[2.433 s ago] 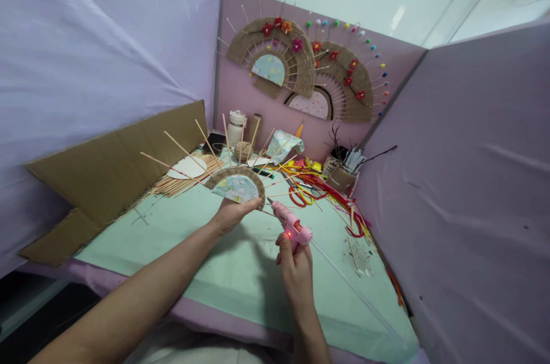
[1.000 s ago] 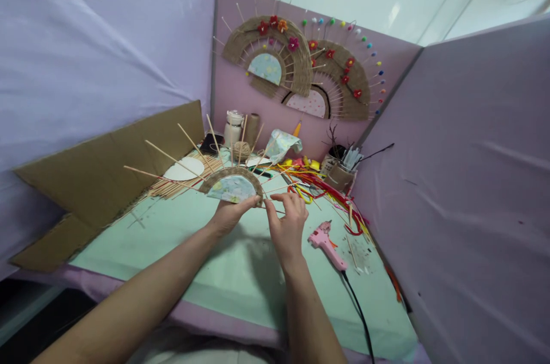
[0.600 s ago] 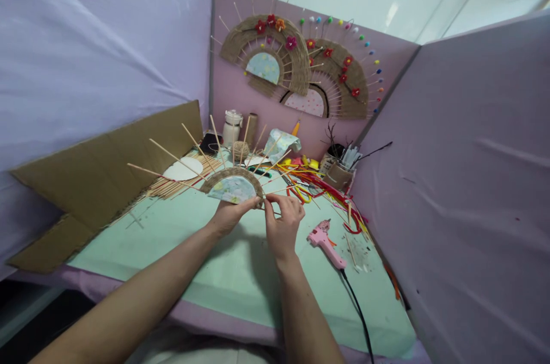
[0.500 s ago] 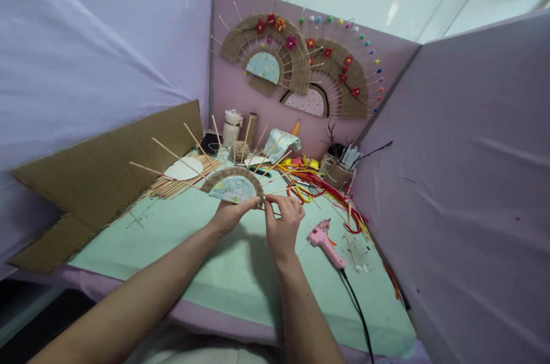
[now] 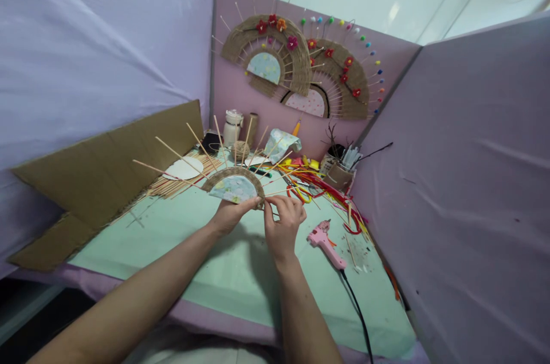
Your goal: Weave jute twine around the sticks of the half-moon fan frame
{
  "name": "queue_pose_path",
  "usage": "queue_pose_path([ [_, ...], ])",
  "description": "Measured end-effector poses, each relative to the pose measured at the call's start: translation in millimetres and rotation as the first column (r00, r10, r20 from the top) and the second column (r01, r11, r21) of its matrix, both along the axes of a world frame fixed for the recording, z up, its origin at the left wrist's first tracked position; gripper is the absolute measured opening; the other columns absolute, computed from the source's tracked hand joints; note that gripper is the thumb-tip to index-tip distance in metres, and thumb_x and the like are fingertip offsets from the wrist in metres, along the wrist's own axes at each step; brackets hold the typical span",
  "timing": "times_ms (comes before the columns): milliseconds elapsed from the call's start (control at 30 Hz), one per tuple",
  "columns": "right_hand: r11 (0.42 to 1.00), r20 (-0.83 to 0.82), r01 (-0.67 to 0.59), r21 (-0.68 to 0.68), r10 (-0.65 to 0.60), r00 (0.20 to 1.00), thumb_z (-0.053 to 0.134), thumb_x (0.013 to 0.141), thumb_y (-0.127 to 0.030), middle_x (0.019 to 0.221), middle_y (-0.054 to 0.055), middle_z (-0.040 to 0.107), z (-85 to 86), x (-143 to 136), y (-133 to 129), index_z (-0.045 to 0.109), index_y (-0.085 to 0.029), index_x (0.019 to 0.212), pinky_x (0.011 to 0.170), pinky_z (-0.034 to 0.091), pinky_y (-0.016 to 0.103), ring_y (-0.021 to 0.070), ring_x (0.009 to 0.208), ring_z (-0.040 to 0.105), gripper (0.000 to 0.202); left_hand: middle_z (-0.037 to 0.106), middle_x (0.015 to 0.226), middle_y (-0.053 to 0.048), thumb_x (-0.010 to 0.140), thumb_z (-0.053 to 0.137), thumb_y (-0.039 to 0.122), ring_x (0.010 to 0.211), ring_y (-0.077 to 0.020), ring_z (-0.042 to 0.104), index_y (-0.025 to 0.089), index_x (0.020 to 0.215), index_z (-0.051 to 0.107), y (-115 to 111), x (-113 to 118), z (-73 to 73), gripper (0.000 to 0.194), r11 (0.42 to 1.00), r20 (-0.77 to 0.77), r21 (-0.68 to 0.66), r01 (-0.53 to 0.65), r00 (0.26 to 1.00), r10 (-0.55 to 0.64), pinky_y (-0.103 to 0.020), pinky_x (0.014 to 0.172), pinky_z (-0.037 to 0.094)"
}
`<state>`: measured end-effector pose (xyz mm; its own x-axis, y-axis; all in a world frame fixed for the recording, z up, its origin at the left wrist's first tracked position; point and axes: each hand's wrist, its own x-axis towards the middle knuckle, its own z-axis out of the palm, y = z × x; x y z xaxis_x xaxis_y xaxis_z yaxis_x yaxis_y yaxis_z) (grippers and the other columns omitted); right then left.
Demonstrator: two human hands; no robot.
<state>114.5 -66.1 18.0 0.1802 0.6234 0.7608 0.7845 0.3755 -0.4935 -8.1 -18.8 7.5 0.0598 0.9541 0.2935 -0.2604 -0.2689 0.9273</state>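
A half-round fan piece [image 5: 234, 188] hangs above the table, its centre covered in pale floral fabric and its curved rim wrapped in brown twine. Thin wooden sticks fan outward from that rim. My left hand [image 5: 234, 216] grips the piece from below, thumb at its right corner. At the same corner, my right hand [image 5: 283, 220] is closed in a pinch against the rim and the lowest stick; exactly what lies between its fingertips is hidden. A pink glue gun [image 5: 327, 245] rests on the table to the right of my right hand.
Cardboard [image 5: 112, 175] leans along the left side. Loose sticks lie beneath a white oval [image 5: 184, 168]. Behind stand a twine ball [image 5: 240, 151], a white jar [image 5: 232, 126] and colourful pipe cleaners [image 5: 330, 189]. Two finished fans [image 5: 266, 43] hang on the back panel. A black cord [image 5: 357, 309] trails frontward.
Almost nothing differs. The fan piece and my right hand have shifted very slightly to the right, while both hands keep the same hold at the corner.
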Motion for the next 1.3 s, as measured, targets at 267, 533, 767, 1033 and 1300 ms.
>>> queue_pose_path([
  [267, 0.999, -0.025, 0.022, 0.047, -0.021, 0.999, 0.056, 0.083, -0.026, 0.092, 0.003, 0.065, 0.1, 1.1, -3.6, 0.065, -0.022, 0.088, 0.091, 0.027, 0.039, 0.02, 0.095, 0.05, 0.011, 0.065, 0.087, -0.003, 0.065, 0.073, 0.026, 0.082, -0.0168, 0.059, 0.017, 0.086, 0.063, 3.2, -0.1, -2.3, 0.025, 1.0, 0.096, -0.01, 0.026, 0.995, -0.025, -0.034, 0.081, 0.046],
  [533, 0.999, -0.004, 0.034, 0.027, -0.034, 0.999, 0.056, 0.082, -0.027, 0.101, 0.005, 0.062, -2.0, -0.6, -3.4, 0.065, -0.023, 0.093, 0.092, 0.028, 0.042, 0.0221, 0.102, 0.046, 0.015, 0.065, 0.091, -0.002, 0.064, 0.074, 0.023, 0.084, -0.0159, 0.059, 0.017, 0.088, 0.065, 3.0, 1.4, -1.2, 0.027, 0.997, 0.184, -0.038, 0.072, 0.981, -0.064, -0.033, 0.082, 0.046],
  [767, 0.999, -0.001, 0.039, -0.028, -0.039, 0.999, 0.053, 0.086, -0.028, 0.102, 0.004, 0.062, -2.9, -1.8, -2.3, 0.066, -0.024, 0.093, 0.092, 0.026, 0.042, 0.0218, 0.102, 0.045, 0.016, 0.065, 0.086, -0.002, 0.065, 0.073, 0.023, 0.081, -0.0162, 0.059, 0.017, 0.086, 0.064, 0.1, 1.7, 0.8, 0.024, 0.99, 0.166, -0.05, 0.129, 0.979, -0.119, -0.032, 0.076, 0.047],
  [1033, 0.999, 0.002, 0.034, -0.04, -0.034, 0.999, 0.053, 0.086, -0.028, 0.102, 0.004, 0.062, -3.4, -2.5, -2.4, 0.066, -0.025, 0.092, 0.092, 0.026, 0.041, 0.0217, 0.102, 0.044, 0.015, 0.064, 0.08, -0.002, 0.065, 0.073, 0.024, 0.073, -0.0147, 0.057, 0.017, 0.083, 0.064, 1.0, 1.3, -1.3, 0.022, 0.987, 0.155, -0.062, 0.145, 0.979, -0.134, -0.028, 0.063, 0.046],
  [1300, 0.999, 0.004, 0.026, -0.041, -0.026, 1.0, 0.049, 0.087, -0.027, 0.104, 0.005, 0.061, -4.6, -2.6, -3.0, 0.063, -0.023, 0.094, 0.093, 0.025, 0.042, 0.0217, 0.103, 0.045, 0.016, 0.062, 0.075, 0.001, 0.066, 0.072, 0.022, 0.069, -0.0119, 0.056, 0.017, 0.081, 0.061, -1.8, 1.8, 2.8, 0.019, 0.986, 0.191, -0.056, 0.157, 0.971, -0.144, -0.025, 0.06, 0.045],
])
